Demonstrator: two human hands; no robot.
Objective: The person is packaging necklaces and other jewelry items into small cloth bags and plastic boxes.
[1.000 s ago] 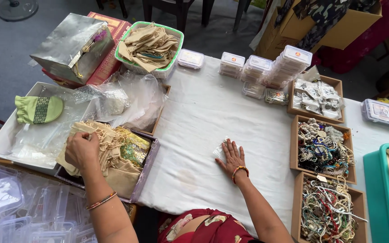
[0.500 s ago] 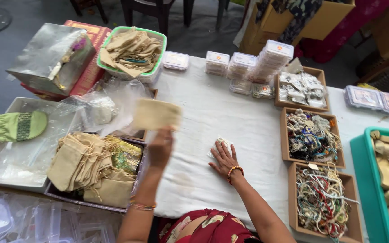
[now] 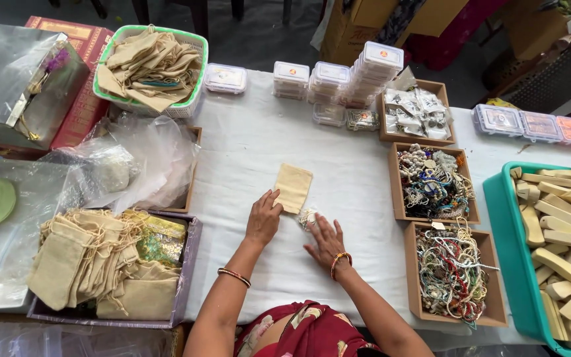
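A small beige cloth pouch (image 3: 293,186) lies flat on the white tablecloth (image 3: 266,145). My left hand (image 3: 263,218) rests on the cloth with its fingertips touching the pouch's lower left corner. My right hand (image 3: 326,240) lies flat just right of it, fingers spread, beside a small clear packet of beads (image 3: 307,218). A bangle sits on each wrist.
A tray of beige drawstring pouches (image 3: 94,264) stands at the left, a green basket of pouches (image 3: 150,66) at the back. Wooden boxes of bead jewellery (image 3: 434,182) (image 3: 451,271) line the right, next to a teal crate of wooden blocks (image 3: 556,244). Stacked clear boxes (image 3: 338,79) sit behind.
My left hand lifted one pouch from the tray at the left, carried it right and laid it on the tablecloth. My right hand stayed near the bead packet.
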